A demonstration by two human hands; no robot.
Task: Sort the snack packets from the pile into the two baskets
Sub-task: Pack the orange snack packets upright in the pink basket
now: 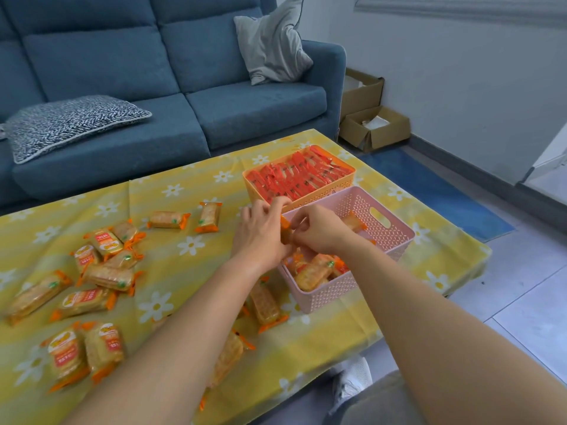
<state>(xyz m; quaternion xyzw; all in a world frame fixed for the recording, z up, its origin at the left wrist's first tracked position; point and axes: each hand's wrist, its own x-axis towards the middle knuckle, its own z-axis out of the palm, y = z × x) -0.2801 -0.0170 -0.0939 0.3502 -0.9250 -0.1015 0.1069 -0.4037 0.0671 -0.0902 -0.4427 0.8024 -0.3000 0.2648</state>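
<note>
Both hands meet over the near-left corner of the pink basket (386,237). My left hand (260,231) and my right hand (319,228) are both shut on one orange cracker packet (286,231), held on edge between them. The pink basket holds several orange cracker packets (316,269). Behind it, the orange basket (334,189) is filled with red packets (300,174). Several loose orange packets (101,271) lie scattered on the yellow flowered tablecloth (184,250) at the left, and some are partly hidden under my forearms.
A blue sofa (171,87) with a patterned cushion (70,124) and a grey pillow (273,44) stands behind the table. Cardboard boxes (374,127) sit on the floor at the right. My knee and white shoe (352,381) are below the table's near edge.
</note>
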